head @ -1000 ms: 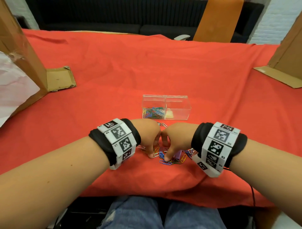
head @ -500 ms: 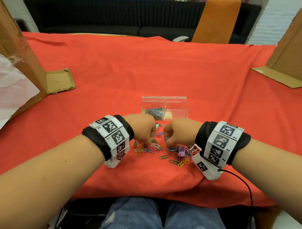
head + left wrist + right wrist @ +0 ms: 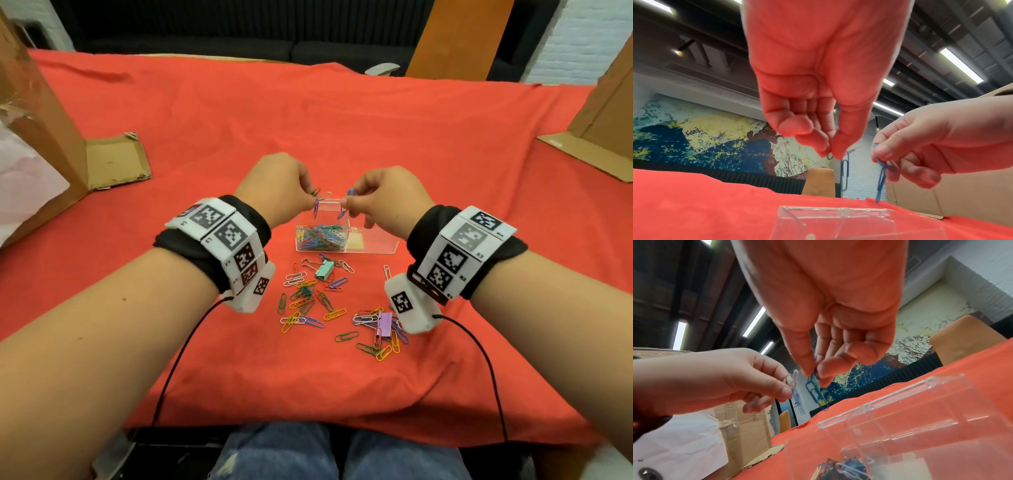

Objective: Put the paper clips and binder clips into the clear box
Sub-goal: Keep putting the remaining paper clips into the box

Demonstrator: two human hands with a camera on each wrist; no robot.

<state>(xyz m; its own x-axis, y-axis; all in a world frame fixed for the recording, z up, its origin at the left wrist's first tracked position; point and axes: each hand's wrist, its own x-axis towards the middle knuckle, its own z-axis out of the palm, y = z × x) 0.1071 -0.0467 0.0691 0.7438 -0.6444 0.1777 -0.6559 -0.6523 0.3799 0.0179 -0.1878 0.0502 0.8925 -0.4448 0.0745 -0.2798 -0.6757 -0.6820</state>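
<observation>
Both hands [image 3: 277, 185] rose; blue paper clips [image 3: 315, 207] hang vertically over clear box [image 3: 373, 245].

Both forearms reach forward, wrists raised and bent so the hands point down. The left hand [image 3: 281, 185] and the right hand [image 3: 387, 198] hang close together, knuckles up, each with thumb and fingers [image 3: 818, 142] pinched at the tips.

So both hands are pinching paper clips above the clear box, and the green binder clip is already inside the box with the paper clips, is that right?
Not quite. In the head view the green binder clip lies on the red cloth in front of the clear box, not inside it. The rest holds: left hand and right hand pinch paper clips above the box.
</observation>
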